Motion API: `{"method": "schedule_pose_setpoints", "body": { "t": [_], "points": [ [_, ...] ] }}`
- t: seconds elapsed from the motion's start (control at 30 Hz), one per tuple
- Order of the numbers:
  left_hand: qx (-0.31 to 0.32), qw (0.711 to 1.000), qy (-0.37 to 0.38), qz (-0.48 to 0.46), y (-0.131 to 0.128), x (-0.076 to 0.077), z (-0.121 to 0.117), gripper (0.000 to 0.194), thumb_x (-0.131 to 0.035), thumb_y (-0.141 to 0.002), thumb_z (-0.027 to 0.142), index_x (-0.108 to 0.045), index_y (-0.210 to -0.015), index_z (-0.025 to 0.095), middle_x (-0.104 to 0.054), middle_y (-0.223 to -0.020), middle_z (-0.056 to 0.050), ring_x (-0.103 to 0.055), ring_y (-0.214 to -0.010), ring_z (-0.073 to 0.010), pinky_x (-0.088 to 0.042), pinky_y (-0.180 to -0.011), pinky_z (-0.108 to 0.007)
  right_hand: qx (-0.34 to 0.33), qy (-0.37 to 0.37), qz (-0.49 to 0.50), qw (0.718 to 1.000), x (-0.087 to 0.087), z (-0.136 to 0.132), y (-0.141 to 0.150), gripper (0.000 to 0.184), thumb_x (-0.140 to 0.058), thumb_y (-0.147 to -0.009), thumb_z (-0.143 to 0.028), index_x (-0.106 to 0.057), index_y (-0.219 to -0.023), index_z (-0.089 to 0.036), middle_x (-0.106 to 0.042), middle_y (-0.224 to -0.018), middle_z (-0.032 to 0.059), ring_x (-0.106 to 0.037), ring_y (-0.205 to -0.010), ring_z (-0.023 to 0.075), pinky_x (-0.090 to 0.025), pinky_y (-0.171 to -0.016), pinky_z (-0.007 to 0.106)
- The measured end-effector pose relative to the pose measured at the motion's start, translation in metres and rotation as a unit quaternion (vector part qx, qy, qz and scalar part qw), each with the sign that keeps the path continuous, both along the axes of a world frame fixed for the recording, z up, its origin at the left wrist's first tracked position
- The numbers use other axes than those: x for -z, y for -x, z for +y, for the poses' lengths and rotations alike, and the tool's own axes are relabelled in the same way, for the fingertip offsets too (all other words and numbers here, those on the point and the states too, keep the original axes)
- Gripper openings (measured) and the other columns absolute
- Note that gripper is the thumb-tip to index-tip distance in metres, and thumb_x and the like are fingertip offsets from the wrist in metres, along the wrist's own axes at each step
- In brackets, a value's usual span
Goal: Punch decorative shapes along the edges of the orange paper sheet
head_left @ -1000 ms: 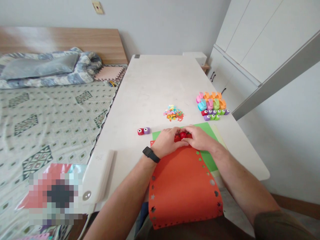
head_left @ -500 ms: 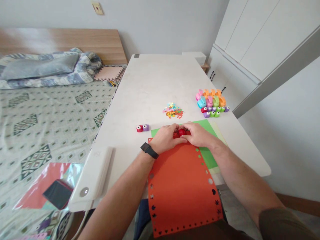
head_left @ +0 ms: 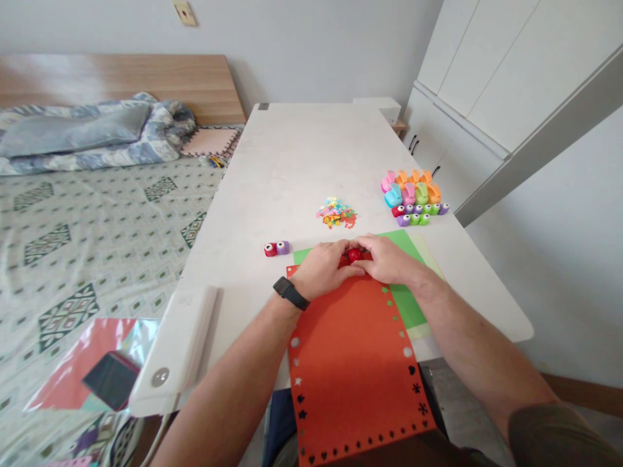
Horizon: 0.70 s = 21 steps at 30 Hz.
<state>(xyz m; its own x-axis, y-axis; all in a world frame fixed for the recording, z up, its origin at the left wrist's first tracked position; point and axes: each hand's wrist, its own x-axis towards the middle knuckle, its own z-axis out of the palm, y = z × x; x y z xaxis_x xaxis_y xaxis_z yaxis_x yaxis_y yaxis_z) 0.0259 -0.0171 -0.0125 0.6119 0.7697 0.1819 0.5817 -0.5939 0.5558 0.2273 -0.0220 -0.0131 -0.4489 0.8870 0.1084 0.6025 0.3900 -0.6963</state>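
Both hands meet over a small red paper punch (head_left: 354, 255) at the far edge of a red foam sheet (head_left: 355, 363). My left hand (head_left: 320, 269), with a black watch on its wrist, is curled against the punch from the left. My right hand (head_left: 387, 259) closes on it from the right. The sheet hangs over the near table edge, and shaped holes line its borders. A green sheet (head_left: 406, 305) and a pale yellow one lie under it. Most of the punch is hidden by my fingers.
On the white table (head_left: 302, 162) lie a red and purple punch pair (head_left: 277, 248), a heap of coloured cut-outs (head_left: 337, 215), and several coloured punches (head_left: 413, 198) at the right. A white device (head_left: 175, 350) sits at the near left corner. A bed stands left, cabinets right.
The view has shifted slightly downward, showing more of the red sheet's near edge. Both hands stay on the red punch in about the same place.
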Motion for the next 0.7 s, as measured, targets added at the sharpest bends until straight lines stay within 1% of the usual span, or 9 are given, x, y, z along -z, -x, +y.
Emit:
{"method": "schedule_pose_setpoints", "body": {
  "t": [0.13,0.3,0.43,0.53,0.63,0.7],
  "points": [
    [0.001,1.0,-0.001,0.009,0.0,0.0,0.0,0.037,-0.071,-0.089,0.05,-0.063,-0.107,0.019,-0.074,-0.098,-0.008,-0.069,-0.086,-0.0239,-0.049,-0.075,-0.033,0.005,0.011,0.003,1.0,0.0,0.0,0.001,0.022,-0.07,-0.081,-0.017,-0.07,-0.102,-0.02,-0.069,-0.096,0.0052,-0.061,-0.083,0.0195,-0.047,-0.078,0.032],
    [-0.002,1.0,-0.008,0.011,0.0,0.0,0.002,0.036,-0.071,-0.089,0.05,-0.063,-0.106,0.019,-0.073,-0.095,-0.007,-0.069,-0.087,-0.0243,-0.048,-0.076,-0.033,0.012,0.012,0.005,1.0,-0.002,0.0,0.002,0.018,-0.07,-0.08,-0.016,-0.069,-0.098,-0.019,-0.069,-0.093,0.0046,-0.06,-0.082,0.0187,-0.046,-0.077,0.031],
    [-0.007,1.0,-0.015,0.001,0.001,-0.003,0.002,0.044,-0.07,-0.088,0.056,-0.066,-0.112,0.02,-0.074,-0.095,-0.005,-0.069,-0.087,-0.023,-0.05,-0.082,-0.034,0.013,0.017,0.01,1.0,-0.004,0.0,0.001,0.02,-0.07,-0.079,-0.015,-0.069,-0.099,-0.019,-0.069,-0.094,0.0047,-0.061,-0.082,0.0185,-0.047,-0.077,0.031],
    [-0.016,0.999,-0.026,0.011,0.004,-0.004,0.001,0.051,-0.069,-0.086,0.061,-0.067,-0.117,0.02,-0.075,-0.098,-0.006,-0.07,-0.091,-0.0244,-0.05,-0.088,-0.037,0.011,0.021,0.004,1.0,-0.006,0.0,0.0,0.02,-0.071,-0.08,-0.017,-0.069,-0.1,-0.019,-0.069,-0.094,0.0051,-0.061,-0.082,0.0189,-0.048,-0.076,0.032],
    [-0.027,0.999,-0.027,0.019,0.009,-0.002,0.0,0.059,-0.069,-0.085,0.064,-0.066,-0.123,0.02,-0.075,-0.104,-0.008,-0.07,-0.096,-0.0261,-0.051,-0.09,-0.038,0.018,0.017,-0.002,1.0,-0.007,0.0,0.0,0.024,-0.072,-0.08,-0.02,-0.07,-0.104,-0.02,-0.07,-0.098,0.0056,-0.063,-0.084,0.0195,-0.048,-0.079,0.033],
    [-0.036,0.999,-0.026,0.022,0.013,0.0,0.0,0.06,-0.07,-0.084,0.064,-0.065,-0.124,0.019,-0.075,-0.108,-0.01,-0.07,-0.1,-0.0268,-0.051,-0.092,-0.038,0.025,0.024,0.008,0.999,-0.009,0.0,0.0,0.024,-0.072,-0.081,-0.022,-0.07,-0.105,-0.02,-0.07,-0.098,0.0054,-0.063,-0.083,0.0192,-0.049,-0.079,0.033]
  ]
}}
